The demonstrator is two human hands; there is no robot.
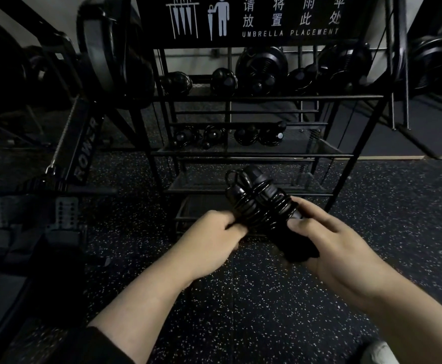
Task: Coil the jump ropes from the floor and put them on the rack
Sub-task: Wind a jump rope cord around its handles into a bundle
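The right hand [338,243] grasps the lower end of a coiled black jump rope [263,203], thumb laid across the front of the bundle and fingers wrapped behind it. The left hand [210,239] is clenched on the cord at the bundle's left side, knuckles up, pinching a strand between thumb and curled fingers. The bundle's long axis runs diagonally, from the right palm at lower right up toward the upper left, with the handles side by side and the cord wound crosswise around them in many turns; a small loop sticks out at the top end. Both forearms reach forward from the bottom edge, the left in a dark sleeve. The rope is held in the air above the speckled floor [267,311], just in front of the lower shelves of the black metal rack [254,155], which carries round black weights and a sign [254,19] reading "UMBRELLA PLACEMENT".
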